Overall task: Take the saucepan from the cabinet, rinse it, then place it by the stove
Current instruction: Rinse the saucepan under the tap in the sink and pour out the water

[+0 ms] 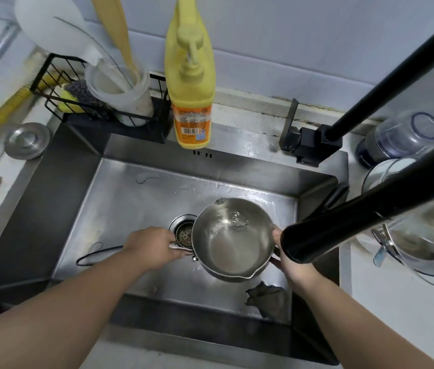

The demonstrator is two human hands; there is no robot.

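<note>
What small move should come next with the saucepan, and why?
Probably tip the saucepan toward the drain to pour out the rinse water. Water is pooled inside it, the left hand has the handle, and the right hand steadies the rim over the sink.

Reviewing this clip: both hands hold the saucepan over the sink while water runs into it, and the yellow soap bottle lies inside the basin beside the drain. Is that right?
Not quite. In the head view the yellow soap bottle stands on the ledge behind the sink, not inside the basin. The rest holds: the left hand grips the handle, the right hand steadies the saucepan, and water runs into it.
</note>
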